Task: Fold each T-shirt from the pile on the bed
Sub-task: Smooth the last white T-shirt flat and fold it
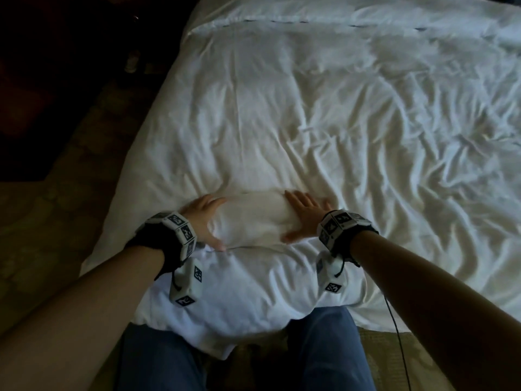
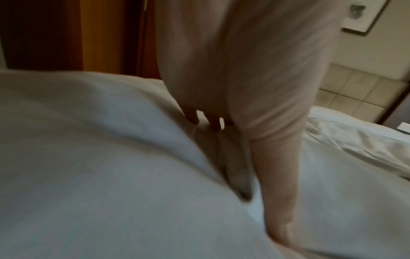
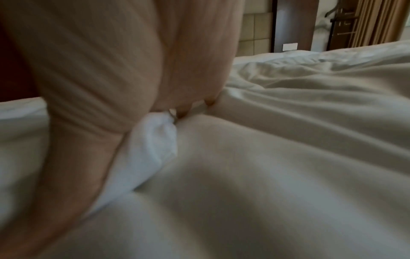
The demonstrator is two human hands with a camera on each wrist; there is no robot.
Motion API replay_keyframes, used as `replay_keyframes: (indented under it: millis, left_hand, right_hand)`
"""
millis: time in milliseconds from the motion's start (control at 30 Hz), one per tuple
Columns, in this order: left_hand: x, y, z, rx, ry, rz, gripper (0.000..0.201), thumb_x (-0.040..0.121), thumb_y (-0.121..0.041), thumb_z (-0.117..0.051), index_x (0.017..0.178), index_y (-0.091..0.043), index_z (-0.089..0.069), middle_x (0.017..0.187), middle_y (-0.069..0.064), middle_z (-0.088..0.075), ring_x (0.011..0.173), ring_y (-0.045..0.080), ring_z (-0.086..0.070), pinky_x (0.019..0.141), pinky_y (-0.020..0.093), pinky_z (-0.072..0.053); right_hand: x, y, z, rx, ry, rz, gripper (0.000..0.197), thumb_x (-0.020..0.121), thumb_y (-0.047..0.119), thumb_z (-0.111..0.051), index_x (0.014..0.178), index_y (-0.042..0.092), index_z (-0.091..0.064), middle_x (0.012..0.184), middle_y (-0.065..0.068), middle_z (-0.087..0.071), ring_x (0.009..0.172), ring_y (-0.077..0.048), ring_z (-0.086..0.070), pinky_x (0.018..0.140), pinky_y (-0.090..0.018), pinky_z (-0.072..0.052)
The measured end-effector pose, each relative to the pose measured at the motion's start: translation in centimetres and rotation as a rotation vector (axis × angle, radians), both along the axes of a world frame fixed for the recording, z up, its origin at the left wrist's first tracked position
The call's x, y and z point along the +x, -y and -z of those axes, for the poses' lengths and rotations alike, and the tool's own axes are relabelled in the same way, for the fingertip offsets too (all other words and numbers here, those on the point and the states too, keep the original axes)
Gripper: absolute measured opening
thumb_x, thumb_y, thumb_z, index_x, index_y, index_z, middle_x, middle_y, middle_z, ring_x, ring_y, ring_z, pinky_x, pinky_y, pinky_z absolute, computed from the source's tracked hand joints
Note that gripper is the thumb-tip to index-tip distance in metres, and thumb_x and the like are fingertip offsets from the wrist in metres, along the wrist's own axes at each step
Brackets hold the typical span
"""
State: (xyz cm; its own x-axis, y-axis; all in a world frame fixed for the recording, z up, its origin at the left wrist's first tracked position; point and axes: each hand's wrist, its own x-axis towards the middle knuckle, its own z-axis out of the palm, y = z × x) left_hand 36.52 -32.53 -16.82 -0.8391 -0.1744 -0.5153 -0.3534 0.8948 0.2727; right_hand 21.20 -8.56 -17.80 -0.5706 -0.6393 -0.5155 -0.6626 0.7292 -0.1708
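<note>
T-shirt [image 1: 253, 218]: one white bundle, long axis left-to-right across bed [image 1: 338, 122].
Hands: left hand [image 1: 203, 218], right hand [image 1: 304, 215], apparently flat against its ends.

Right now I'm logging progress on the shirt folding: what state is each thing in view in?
folded T-shirt: white, folded into a compact bundle, lying on the bed between both hands.
left hand: fingers straight, pressed against the bundle's left side.
right hand: fingers straight, pressed against its right side.
spread white cloth: lies flat at the near bed edge, unfolded.
bed cover: white, heavily wrinkled.
</note>
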Motion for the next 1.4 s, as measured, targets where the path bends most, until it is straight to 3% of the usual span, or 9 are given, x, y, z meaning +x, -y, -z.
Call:
replay_keyframes:
  millis: [233, 333, 433, 667, 833, 1000, 1200, 1333, 1400]
  left_hand:
    - [0.3, 0.9, -1.8, 0.07, 0.053, -0.134, 0.125, 0.057, -0.024, -0.091, 0.152, -0.021, -0.008, 0.153, 0.009, -0.025, 0.138, 0.028, -0.031, 0.111, 0.041, -0.032]
    - [0.3, 1.5, -2.6, 0.084, 0.087, -0.168, 0.122, 0.058, -0.02, -0.088, 0.151, -0.031, -0.009, 0.145, 0.008, -0.037, 0.131, 0.032, -0.038, 0.106, 0.046, -0.038]
    - [0.6, 1.7, -3.2, 0.013, 0.14, -0.189, 0.117, 0.067, -0.017, -0.081, 0.151, -0.036, -0.003, 0.147, 0.01, -0.029, 0.135, 0.038, -0.028, 0.108, 0.048, -0.034]
    - [0.9, 3.2, -3.4, 0.249, -0.021, -0.477, 0.077, 0.084, 0.005, -0.059, 0.149, -0.015, -0.023, 0.135, 0.015, -0.047, 0.122, 0.031, -0.048, 0.098, 0.039, -0.046]
    - [1.8, 4.1, -5.8, 0.248, -0.048, -0.586, 0.06, 0.087, -0.004, -0.059, 0.142, -0.018, -0.039, 0.129, 0.009, -0.053, 0.114, 0.026, -0.054, 0.097, 0.038, -0.047]
    - [3.8, 6.7, -14.1, 0.226, -0.069, -0.637, 0.053, 0.085, -0.006, -0.061, 0.136, -0.016, -0.046, 0.129, 0.011, -0.054, 0.115, 0.027, -0.054, 0.096, 0.036, -0.047]
    - [7.8, 11.8, -28.5, 0.306, -0.288, -0.823, 0.038, 0.093, -0.02, -0.058, 0.129, -0.007, -0.05, 0.127, 0.011, -0.054, 0.116, 0.027, -0.053, 0.095, 0.035, -0.044]
    - [11.4, 16.5, -38.1, 0.376, -0.387, -0.955, 0.025, 0.1, -0.038, -0.042, 0.097, -0.016, -0.052, 0.089, 0.002, -0.055, 0.077, 0.014, -0.05, 0.064, 0.023, -0.039]
    - [13.5, 18.9, -42.9, 0.383, -0.45, -1.024, 0.032, 0.099, -0.045, -0.037, 0.077, -0.022, -0.042, 0.078, -0.001, -0.046, 0.067, 0.011, -0.044, 0.061, 0.023, -0.035]
  right_hand:
    - [-0.6, 1.3, -3.5, 0.041, 0.096, 0.072, 0.116, 0.07, 0.064, -0.067, 0.15, 0.031, 0.01, 0.159, 0.002, 0.012, 0.146, -0.025, 0.01, 0.112, -0.061, 0.0]
    - [-0.2, 3.5, -4.2, -0.207, 0.063, 0.082, 0.086, 0.083, 0.059, -0.056, 0.151, 0.026, -0.013, 0.159, -0.002, -0.011, 0.146, -0.025, -0.012, 0.116, -0.055, -0.014]
    - [0.4, 6.0, -3.9, -0.242, 0.088, 0.084, 0.063, 0.092, 0.045, -0.054, 0.145, 0.021, -0.032, 0.149, -0.005, -0.036, 0.136, -0.026, -0.035, 0.112, -0.046, -0.026]
    - [1.1, 10.2, -5.7, 0.084, 0.131, -0.032, 0.064, 0.084, 0.028, -0.07, 0.139, 0.009, -0.043, 0.139, -0.01, -0.047, 0.127, -0.029, -0.045, 0.1, -0.035, -0.037]
    - [1.6, 11.2, -8.0, 0.345, 0.172, -0.112, 0.044, 0.064, 0.04, -0.082, 0.095, 0.012, -0.066, 0.093, -0.005, -0.068, 0.092, -0.028, -0.064, 0.08, -0.034, -0.052]
    - [4.0, 13.5, -16.6, 0.329, 0.208, -0.1, 0.036, 0.079, 0.023, -0.069, 0.111, 0.008, -0.064, 0.1, -0.007, -0.062, 0.088, -0.025, -0.058, 0.075, -0.03, -0.046]
    - [6.7, 19.7, -33.0, 0.129, 0.172, -0.098, 0.049, 0.088, 0.022, -0.061, 0.132, 0.004, -0.05, 0.131, -0.01, -0.052, 0.119, -0.029, -0.051, 0.085, -0.03, -0.041]
    - [9.6, 25.8, -43.1, -0.124, 0.236, -0.058, 0.048, 0.084, 0.025, -0.067, 0.128, 0.009, -0.056, 0.124, -0.011, -0.059, 0.116, -0.031, -0.054, 0.091, -0.034, -0.045]
    - [11.2, 29.3, -47.1, -0.229, 0.274, -0.042, 0.048, 0.083, 0.025, -0.068, 0.126, 0.008, -0.057, 0.123, -0.011, -0.06, 0.115, -0.03, -0.055, 0.097, -0.038, -0.045]
